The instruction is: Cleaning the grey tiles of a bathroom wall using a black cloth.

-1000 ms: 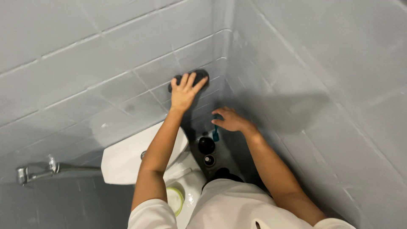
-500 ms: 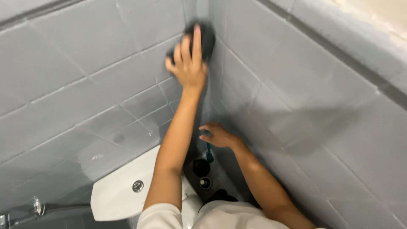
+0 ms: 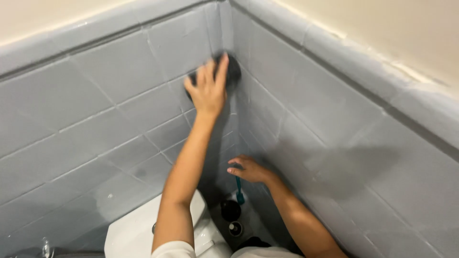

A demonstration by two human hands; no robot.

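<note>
My left hand is stretched up high and presses a dark round scrubbing pad flat against the grey wall tiles, right at the inside corner near the top row. Most of the pad is hidden under my fingers. Lower down, my right hand rests against the right-hand tiled wall and holds a thin teal handle that hangs downward from its fingers.
A white toilet tank sits below my left arm. Dark round containers stand on the floor in the corner. A metal pipe fitting shows at the lower left. A cream wall begins above the tiles.
My left hand has slid the pad up the corner from mid-wall to the top tile row, and my view has tilted upward. My right hand stays against the right wall.
</note>
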